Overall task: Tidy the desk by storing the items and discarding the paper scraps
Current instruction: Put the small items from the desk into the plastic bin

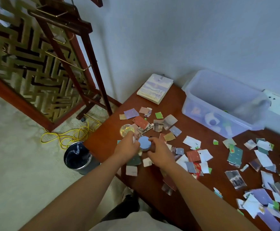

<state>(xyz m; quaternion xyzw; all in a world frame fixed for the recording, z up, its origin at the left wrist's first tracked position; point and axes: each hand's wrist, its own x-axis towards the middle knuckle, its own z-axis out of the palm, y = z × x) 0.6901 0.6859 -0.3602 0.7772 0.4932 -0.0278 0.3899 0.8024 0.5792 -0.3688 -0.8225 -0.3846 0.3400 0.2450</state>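
We close in | left hand (127, 145) and right hand (159, 154) both curl their fingers round the small round pale-blue-lidded tin (144, 143) | flat matte lid, pale rim | near the left corner of the reddish-brown wooden desk (194, 127), among torn coloured paper scraps (192, 142)

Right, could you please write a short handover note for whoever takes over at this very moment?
Left hand: grips the round blue-lidded tub from its left side.
Right hand: fingers curled on the tub's right side.
Things: the tub is near the desk's left edge, with a gold-tinted round piece beside it. Notebook at the back corner. Clear storage box by the wall, a few items inside. Waste bin on the floor left of the desk.
Done: some items stored.
Left: store the tub, round piece and notebook; bin the paper scraps strewn across the desk.
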